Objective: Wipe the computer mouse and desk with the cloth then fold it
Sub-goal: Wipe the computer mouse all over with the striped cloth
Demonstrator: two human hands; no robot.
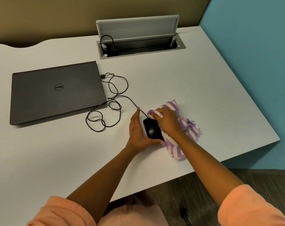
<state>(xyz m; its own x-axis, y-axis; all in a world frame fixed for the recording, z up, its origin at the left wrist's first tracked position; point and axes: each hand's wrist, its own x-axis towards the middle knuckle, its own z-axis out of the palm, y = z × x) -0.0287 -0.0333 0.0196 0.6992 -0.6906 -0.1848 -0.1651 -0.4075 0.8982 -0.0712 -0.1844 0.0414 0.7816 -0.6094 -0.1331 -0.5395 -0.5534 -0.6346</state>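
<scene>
Right hand (167,121) grips the striped cloth (184,128) and presses it against the mouse (152,129); left hand (137,129) clasps the mouse from its other side on the desk (203,82). Mouse wiping seems underway; desk wiping and folding remain. Closed laptop (57,92) reads "DELL".

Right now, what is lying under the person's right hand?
Under the right hand lies the purple and white striped cloth, bunched against the right side of the black mouse. The desk surface beneath the cloth is covered, so its state cannot be seen.
</scene>
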